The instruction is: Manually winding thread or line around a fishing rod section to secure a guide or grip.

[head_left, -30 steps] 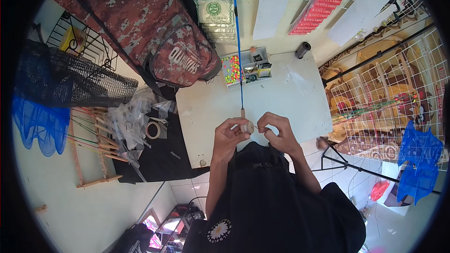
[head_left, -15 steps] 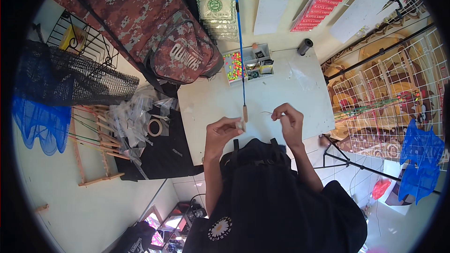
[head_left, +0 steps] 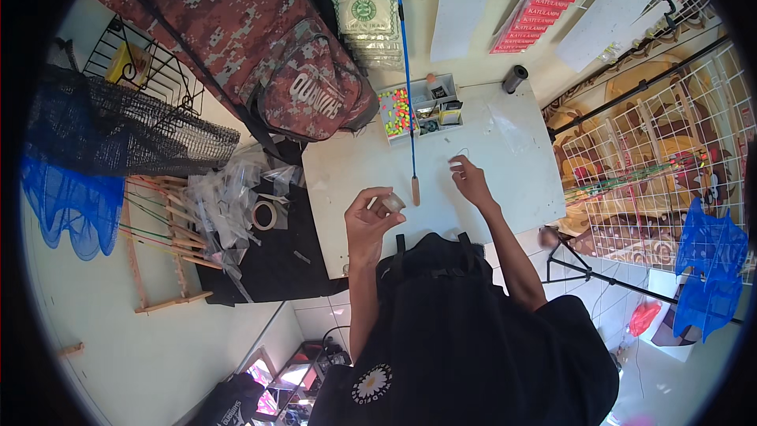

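1. While the left hand [head_left: 367, 225] grips a small pale spool [head_left: 393, 203] between thumb and fingertips, the right hand [head_left: 471, 183] is raised to its right, well apart, with bent fingers
2. Just beyond the right fingertips is a thin curved line [head_left: 464, 150]; I cannot tell whether they pinch it
3. The spool is held near the front edge of a white table [head_left: 524, 181], just left of the brown handle [head_left: 415, 191] of a blue rod [head_left: 408, 71]
4. Farther back on the table is a grey divided tray [head_left: 441, 133], its left compartment filled with bright floats [head_left: 397, 113]; the rod passes in front of it
5. A black cylinder [head_left: 516, 79] stands near the back right corner, and a camouflage bag [head_left: 307, 87] is at the back left
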{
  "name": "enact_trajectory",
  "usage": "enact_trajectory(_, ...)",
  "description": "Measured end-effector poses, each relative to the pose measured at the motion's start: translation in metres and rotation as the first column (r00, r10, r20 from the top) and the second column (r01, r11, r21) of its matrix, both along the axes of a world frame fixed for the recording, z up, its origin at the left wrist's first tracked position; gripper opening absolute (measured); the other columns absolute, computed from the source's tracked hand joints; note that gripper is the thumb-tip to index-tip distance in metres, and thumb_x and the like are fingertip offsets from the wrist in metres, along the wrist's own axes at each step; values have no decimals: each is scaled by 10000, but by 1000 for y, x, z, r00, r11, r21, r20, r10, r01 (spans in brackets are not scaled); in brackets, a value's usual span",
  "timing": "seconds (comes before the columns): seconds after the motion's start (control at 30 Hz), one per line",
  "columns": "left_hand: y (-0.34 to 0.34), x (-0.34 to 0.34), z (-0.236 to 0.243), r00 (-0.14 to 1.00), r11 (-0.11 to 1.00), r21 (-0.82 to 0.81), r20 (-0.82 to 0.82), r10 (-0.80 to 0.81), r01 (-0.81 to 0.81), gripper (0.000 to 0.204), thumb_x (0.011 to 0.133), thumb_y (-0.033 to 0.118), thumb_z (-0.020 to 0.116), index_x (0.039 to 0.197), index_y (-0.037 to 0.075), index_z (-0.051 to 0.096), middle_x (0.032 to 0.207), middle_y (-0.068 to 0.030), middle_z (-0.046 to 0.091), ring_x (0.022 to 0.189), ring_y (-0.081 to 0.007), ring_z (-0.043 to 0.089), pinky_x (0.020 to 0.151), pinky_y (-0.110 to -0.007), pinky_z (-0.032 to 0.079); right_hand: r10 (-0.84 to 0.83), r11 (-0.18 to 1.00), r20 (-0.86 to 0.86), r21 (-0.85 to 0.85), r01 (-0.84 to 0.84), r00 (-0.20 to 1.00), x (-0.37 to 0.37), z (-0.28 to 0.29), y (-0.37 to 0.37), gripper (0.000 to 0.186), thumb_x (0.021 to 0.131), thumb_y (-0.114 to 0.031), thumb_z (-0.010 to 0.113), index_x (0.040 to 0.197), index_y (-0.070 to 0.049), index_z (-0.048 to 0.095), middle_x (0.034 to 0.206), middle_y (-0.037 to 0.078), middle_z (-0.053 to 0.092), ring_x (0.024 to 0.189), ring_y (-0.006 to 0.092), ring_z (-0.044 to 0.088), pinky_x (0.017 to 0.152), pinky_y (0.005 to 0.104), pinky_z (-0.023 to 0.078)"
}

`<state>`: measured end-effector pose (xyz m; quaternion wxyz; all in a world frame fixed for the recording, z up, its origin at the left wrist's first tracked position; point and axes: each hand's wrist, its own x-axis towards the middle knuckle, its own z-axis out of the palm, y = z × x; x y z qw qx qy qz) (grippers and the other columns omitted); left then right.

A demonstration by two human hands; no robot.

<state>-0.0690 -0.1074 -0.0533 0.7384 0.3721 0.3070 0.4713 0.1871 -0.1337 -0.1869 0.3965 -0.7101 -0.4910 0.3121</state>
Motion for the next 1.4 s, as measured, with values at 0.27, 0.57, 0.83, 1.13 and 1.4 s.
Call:
enact_trajectory(0.27,-6,6,5,988,994,91,-139,72,-60,504,603,-154,796,1050,-21,606,999,-68,559,919,-169,601,793,-278,506,195,967,-344,226,-120,918,-69,127,-12,200,873,-63,651,1066,-16,670,944,120,685,880,180,665,775,293,524)
enact_trajectory(0.57,-4,12,-7,999,1000,-7,29,29,-29,495,582,8,902,865,64,499,803,-5,547,743,-105,589,691,-255,492,377,888,-179,349,-300,909,-76,168,-35,284,792,-64,743,1074,-64,711,971,66,673,868,169,633,759,291,514)
enact_trajectory(0.83,-10,23,0,998,999,-24,57,-35,36,581,601,247,927,845,91,424,786,-5,543,746,-108,603,639,-238,492,323,916,-183,306,-258,929,-78,166,-35,319,754,-94,785,1066,-82,721,921,54,638,859,149,630,732,283,515)
enact_trajectory(1.13,-13,18,6,987,997,-62,-155,-48,39,362,736,2,797,1038,-27,601,939,-121,679,851,-169,669,726,-270,558,287,950,-525,262,-169,801,-69,146,-34,358,802,16,707,1145,3,606,1090,85,655,959,155,638,866,305,505)
enact_trajectory(1.4,-6,0,-3,951,999,-2,-308,-35,36,247,769,-62,748,998,-61,655,860,-146,704,763,-155,664,695,-267,548,262,965,-693,174,-197,671,-56,146,-35,348,837,77,608,1177,23,560,1142,100,614,1044,176,621,946,335,482)
